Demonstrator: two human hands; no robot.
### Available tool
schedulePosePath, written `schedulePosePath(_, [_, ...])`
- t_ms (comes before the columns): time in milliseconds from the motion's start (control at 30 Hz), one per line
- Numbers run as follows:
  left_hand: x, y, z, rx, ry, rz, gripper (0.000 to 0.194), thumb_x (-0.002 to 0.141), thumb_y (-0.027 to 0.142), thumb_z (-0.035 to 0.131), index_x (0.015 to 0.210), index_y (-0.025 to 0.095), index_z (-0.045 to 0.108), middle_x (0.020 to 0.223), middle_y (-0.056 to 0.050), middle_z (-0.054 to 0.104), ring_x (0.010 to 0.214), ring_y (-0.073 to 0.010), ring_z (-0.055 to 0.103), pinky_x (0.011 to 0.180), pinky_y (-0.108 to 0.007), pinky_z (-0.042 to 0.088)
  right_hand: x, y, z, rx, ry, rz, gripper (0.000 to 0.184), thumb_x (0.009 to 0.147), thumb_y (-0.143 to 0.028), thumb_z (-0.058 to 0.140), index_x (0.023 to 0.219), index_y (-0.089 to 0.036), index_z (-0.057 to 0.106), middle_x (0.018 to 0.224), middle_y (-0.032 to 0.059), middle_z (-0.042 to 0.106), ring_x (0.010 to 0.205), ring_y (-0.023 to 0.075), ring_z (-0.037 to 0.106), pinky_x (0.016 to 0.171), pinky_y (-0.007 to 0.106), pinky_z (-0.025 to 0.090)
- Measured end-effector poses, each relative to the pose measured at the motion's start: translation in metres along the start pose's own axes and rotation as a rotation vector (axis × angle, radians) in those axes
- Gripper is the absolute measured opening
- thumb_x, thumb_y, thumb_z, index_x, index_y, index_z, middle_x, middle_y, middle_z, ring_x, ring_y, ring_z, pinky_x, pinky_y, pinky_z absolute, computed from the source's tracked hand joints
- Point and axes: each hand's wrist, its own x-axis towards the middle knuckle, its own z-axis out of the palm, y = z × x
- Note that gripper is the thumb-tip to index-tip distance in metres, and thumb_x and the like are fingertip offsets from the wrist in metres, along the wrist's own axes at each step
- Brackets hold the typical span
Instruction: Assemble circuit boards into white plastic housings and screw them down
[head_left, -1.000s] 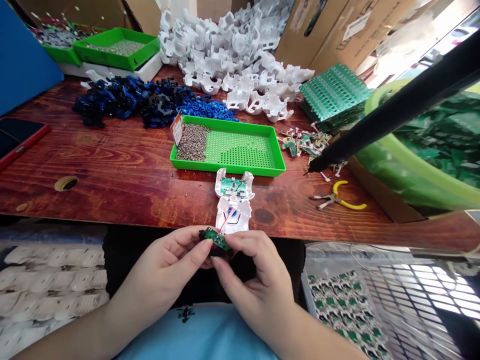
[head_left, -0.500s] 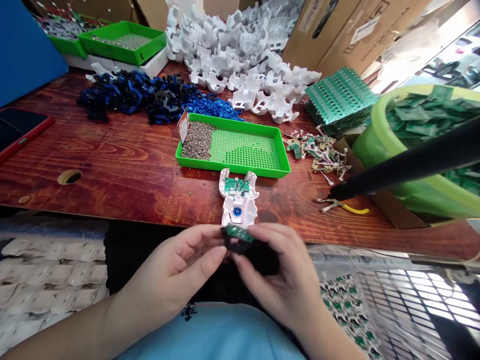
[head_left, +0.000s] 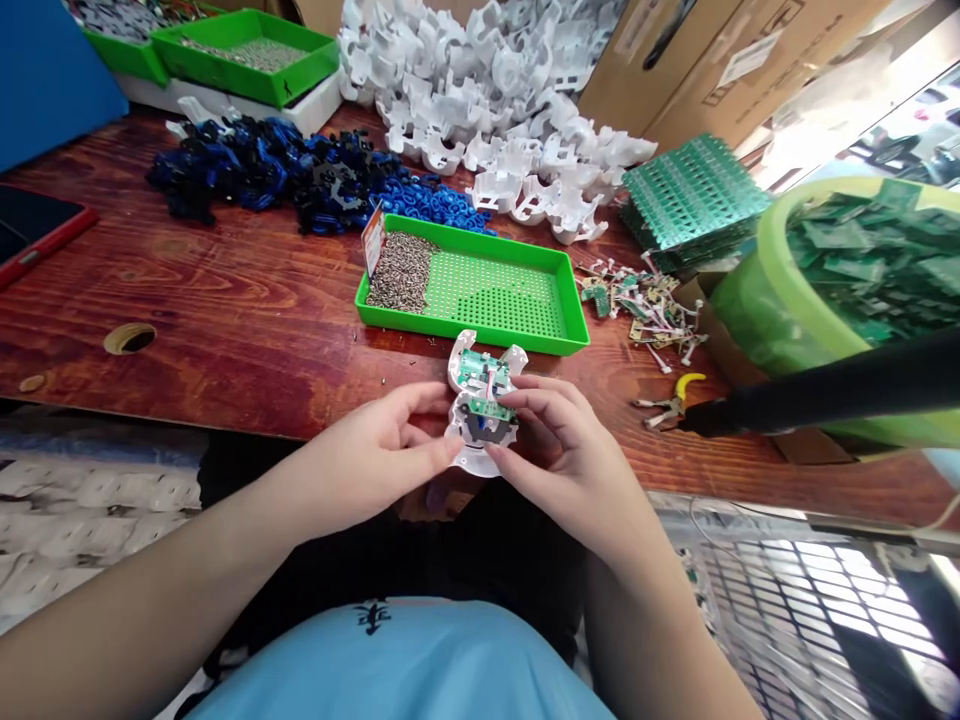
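Observation:
Two white plastic half-shells lie end to end at the table's front edge. In the far shell (head_left: 459, 350) sits a green circuit board (head_left: 472, 368). Over the near shell (head_left: 480, 462) is a black plastic bracket (head_left: 487, 428) carrying a small green board (head_left: 491, 409); how deep it sits I cannot tell. My left hand (head_left: 394, 440) grips the near shell's left side, thumb in front and fingers behind. From the right, my right hand (head_left: 559, 440) holds the bracket between thumb and fingers. Thin wires (head_left: 491, 382) run between the two boards.
Behind the shells stands a green tray (head_left: 517, 340) with small screws (head_left: 401, 272). Further back lie black and blue parts (head_left: 300, 180) and piled white shells (head_left: 487, 100). At right are wired boards (head_left: 637, 300), cutters (head_left: 671, 402), a black bar (head_left: 810, 390) and a green bin (head_left: 780, 260).
Both hands have moved forward from the table edge, bringing the black bracket with its board over the near shell. Blue showing in that shell is now mostly covered.

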Motion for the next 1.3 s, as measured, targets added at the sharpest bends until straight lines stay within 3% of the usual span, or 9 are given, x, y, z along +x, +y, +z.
schedulePosePath(200, [0.006,0.002,0.006,-0.088,-0.113,-0.092,0.041,0.078,0.027,0.069,0.113,0.022,0.051,0.085,-0.002,0.072,0.078,-0.0165,0.068,0.067,-0.026,0.054,-0.003,-0.002,-0.002,0.030,-0.119,0.074,0.035,0.077,-0.018,0.063,0.110,-0.025,0.056,0.132,0.0051,0.041,0.118,0.0183,0.051,0.082,0.027,0.056])
schedulePosePath(300, [0.002,-0.002,0.012,-0.098,-0.054,-0.052,0.029,0.081,0.024,0.066,0.106,0.022,0.052,0.084,0.001,0.070,0.076,-0.0131,0.068,0.069,-0.024,0.054,-0.003,-0.006,-0.003,0.003,-0.162,0.063,0.035,0.076,-0.016,0.062,0.109,-0.024,0.056,0.133,0.0054,0.042,0.119,0.0183,0.051,0.080,0.026,0.056])
schedulePosePath(400, [-0.003,-0.007,0.020,-0.125,0.017,0.016,0.021,0.084,0.022,0.062,0.102,0.023,0.052,0.094,0.002,0.067,0.080,-0.0104,0.066,0.071,-0.022,0.053,-0.005,-0.011,-0.003,-0.084,-0.177,-0.006,0.035,0.076,-0.014,0.062,0.111,-0.021,0.057,0.130,0.0065,0.047,0.121,0.0183,0.049,0.093,0.031,0.052])
schedulePosePath(500, [-0.006,-0.011,0.029,-0.158,0.058,0.043,0.021,0.084,0.023,0.062,0.100,0.022,0.050,0.100,0.001,0.065,0.087,-0.0117,0.065,0.073,-0.022,0.053,-0.008,-0.017,-0.003,-0.172,-0.174,-0.058,0.034,0.078,-0.015,0.062,0.112,-0.017,0.059,0.127,0.0084,0.051,0.120,0.0193,0.050,0.102,0.035,0.047])
schedulePosePath(633, [-0.007,-0.018,0.036,-0.216,0.130,0.057,0.022,0.083,0.020,0.063,0.098,0.019,0.048,0.098,0.000,0.064,0.089,-0.0135,0.064,0.073,-0.023,0.054,-0.014,-0.025,-0.001,-0.282,-0.148,-0.102,0.033,0.079,-0.013,0.059,0.111,-0.013,0.061,0.126,0.0108,0.054,0.114,0.0227,0.054,0.098,0.038,0.050])
schedulePosePath(900, [-0.013,-0.034,0.034,-0.317,0.226,0.141,0.034,0.080,0.021,0.067,0.108,0.021,0.048,0.106,-0.002,0.066,0.092,-0.0162,0.065,0.075,-0.026,0.055,-0.019,-0.036,0.006,-0.403,-0.057,-0.249,0.029,0.085,-0.017,0.052,0.109,-0.008,0.064,0.124,0.0146,0.058,0.117,0.0272,0.051,0.104,0.043,0.044])
schedulePosePath(1067, [-0.019,-0.034,0.035,-0.395,0.211,0.183,0.027,0.086,0.019,0.061,0.110,0.025,0.049,0.106,0.002,0.067,0.092,-0.0133,0.065,0.081,-0.024,0.055,-0.033,-0.030,0.010,-0.148,0.096,-0.247,0.034,0.085,-0.019,0.057,0.118,-0.012,0.056,0.128,0.0145,0.053,0.123,0.0226,0.046,0.107,0.038,0.040])
schedulePosePath(1167, [-0.022,-0.035,0.037,-0.400,0.203,0.207,0.030,0.087,0.018,0.061,0.112,0.027,0.049,0.109,0.002,0.067,0.096,-0.0135,0.065,0.083,-0.024,0.054,-0.043,-0.020,0.018,0.200,0.300,-0.050,0.038,0.084,-0.018,0.060,0.120,-0.021,0.049,0.120,0.0099,0.055,0.114,0.0178,0.053,0.099,0.035,0.047])
schedulePosePath(1300, [-0.025,-0.036,0.040,-0.360,0.219,0.220,0.032,0.086,0.018,0.062,0.113,0.026,0.048,0.111,0.001,0.067,0.101,-0.0161,0.064,0.083,-0.026,0.055,-0.046,-0.014,0.030,0.762,0.150,0.250,0.027,0.089,-0.027,0.056,0.115,-0.023,0.051,0.109,0.0051,0.061,0.096,0.0131,0.062,0.083,0.026,0.054])
